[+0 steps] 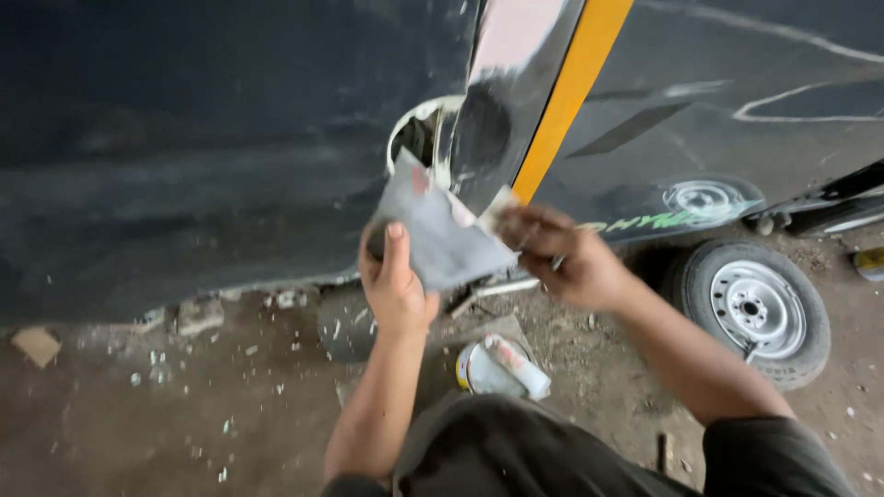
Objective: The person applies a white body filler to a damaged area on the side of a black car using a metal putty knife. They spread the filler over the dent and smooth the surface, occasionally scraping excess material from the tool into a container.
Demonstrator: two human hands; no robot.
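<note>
At the far left, a flat stone [37, 345] lies on the dirt floor [184, 414], well clear of you, with pale chips scattered between it and your arm. Above it runs the dark car body panel [203, 156], filling the whole upper left.

Your left hand [396, 285] is clamped on the lower left edge of a grey sheet of sandpaper [440, 235], thumb up across its face. The sheet stands tilted, its long axis rising from lower right to upper left, with its top corner just at the round opening [419, 133] in the panel. It sits between your two hands, held up against the panel's lower part.

Your right hand [557, 253] meets the sheet's right edge; it is blurred, so you cannot tell whether those fingers pinch the paper or only brush it. Both hands are close together, each at one side of the sheet, the left with the surer grip.

Below the hands, a small open tin [497, 368] rests on the floor near your knee. Right of the hands, a yellow stripe [571, 92] runs diagonally down the car body, and further right a loose wheel [755, 308] lies on the floor, well apart. Nothing stands between sheet and panel.
</note>
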